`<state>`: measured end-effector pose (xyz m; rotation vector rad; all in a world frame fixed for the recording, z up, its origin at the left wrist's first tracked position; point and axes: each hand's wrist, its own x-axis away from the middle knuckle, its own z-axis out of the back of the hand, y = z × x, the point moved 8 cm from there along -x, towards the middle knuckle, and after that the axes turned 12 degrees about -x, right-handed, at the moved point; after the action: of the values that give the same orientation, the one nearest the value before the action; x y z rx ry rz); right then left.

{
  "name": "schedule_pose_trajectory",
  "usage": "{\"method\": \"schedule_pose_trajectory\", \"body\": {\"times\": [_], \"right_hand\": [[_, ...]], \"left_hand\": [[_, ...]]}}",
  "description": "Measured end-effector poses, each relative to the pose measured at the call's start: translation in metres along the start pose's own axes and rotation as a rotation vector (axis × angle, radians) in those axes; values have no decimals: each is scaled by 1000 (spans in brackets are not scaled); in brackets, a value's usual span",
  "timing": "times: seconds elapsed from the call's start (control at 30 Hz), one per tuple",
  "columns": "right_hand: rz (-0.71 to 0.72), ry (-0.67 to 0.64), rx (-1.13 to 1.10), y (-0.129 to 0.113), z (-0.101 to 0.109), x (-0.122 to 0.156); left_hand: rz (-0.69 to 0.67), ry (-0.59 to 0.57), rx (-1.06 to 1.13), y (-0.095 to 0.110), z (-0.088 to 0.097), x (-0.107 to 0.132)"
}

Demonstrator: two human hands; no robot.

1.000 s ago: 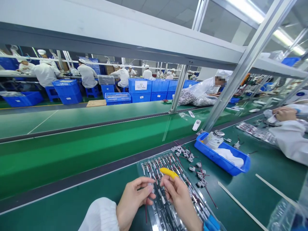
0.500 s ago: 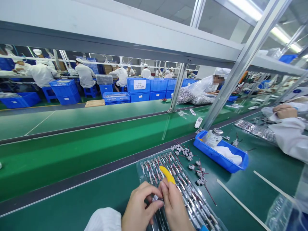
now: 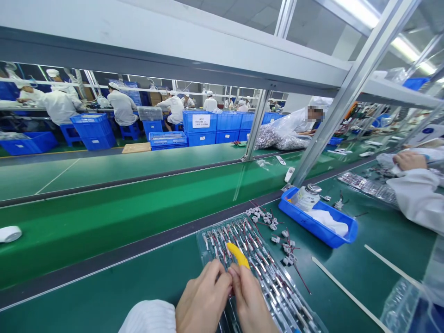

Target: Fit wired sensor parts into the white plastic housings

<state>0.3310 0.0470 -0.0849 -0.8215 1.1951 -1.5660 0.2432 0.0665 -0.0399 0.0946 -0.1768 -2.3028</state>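
Observation:
My left hand point(image 3: 203, 300) and my right hand point(image 3: 251, 303) meet at the bottom edge, fingertips pressed together over a clear plastic tray point(image 3: 274, 282) filled with rows of small wired parts. Both hands are closed in a pinch on a small part I cannot make out. A yellow finger cot point(image 3: 237, 255) covers my right index finger, which points up the tray. Loose white connectors with red wires point(image 3: 274, 229) lie scattered just right of the tray's far end.
A blue bin point(image 3: 316, 217) with a bottle and white cloth sits to the right. A green conveyor belt point(image 3: 121, 208) runs across, carrying a white part point(image 3: 9, 233) at left. A co-worker's sleeve and hand point(image 3: 414, 185) are at right. Blue crates and seated workers fill the background.
My hands have drawn closer to me and pressed together, and the yellow fingertip has lowered. A white part has entered on the belt at left; the white piece by the post has travelled right.

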Motion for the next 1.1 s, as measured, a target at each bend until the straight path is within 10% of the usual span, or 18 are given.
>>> {"method": "schedule_pose_trajectory", "body": {"times": [0.33,0.8,1.1], "right_hand": [[20,-178,-279,-25,2,-4],[290,-62,-113,-38,15,3],[205,-78,-197,-25,3,1]], "left_hand": [[145,129,577,-33,24,-1],[579,-95,1682,-41,-20,6],[579,-160,1878,-29,-24,10]]}}
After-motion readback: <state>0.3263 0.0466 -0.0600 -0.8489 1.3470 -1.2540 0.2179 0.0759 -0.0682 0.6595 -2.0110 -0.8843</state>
